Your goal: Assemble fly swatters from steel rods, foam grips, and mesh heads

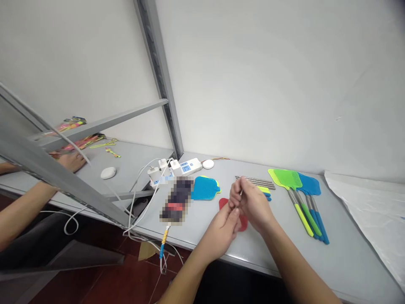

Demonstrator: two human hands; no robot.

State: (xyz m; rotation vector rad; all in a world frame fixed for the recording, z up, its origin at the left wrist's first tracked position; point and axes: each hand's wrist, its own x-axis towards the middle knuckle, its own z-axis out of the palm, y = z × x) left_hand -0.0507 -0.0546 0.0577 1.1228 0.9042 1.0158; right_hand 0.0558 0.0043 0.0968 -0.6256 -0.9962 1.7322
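Observation:
My left hand [224,231] and my right hand [253,204] meet over the front of the grey table, both with fingers closed. A short glint of a thin metal rod [241,193] shows at my right fingers. My left fingers pinch close by, and what they hold is hidden. Behind and below both hands is a red fly swatter head [243,223], mostly covered; whether it is held or lies on the table I cannot tell. Several metal rods [253,180] lie beyond my right hand, beside yellow and blue handle grips [265,193]. Left of my hands rest blue swatter heads [205,188] with a yellow-green edge beneath.
Assembled green and blue swatters [303,207] lie at the right, near a white plastic sheet [363,211]. A blurred-out phone [177,200], power strips [190,166] and cables sit left. Beyond the grey metal post [161,76], another person's arm [34,202] reaches over the adjoining table.

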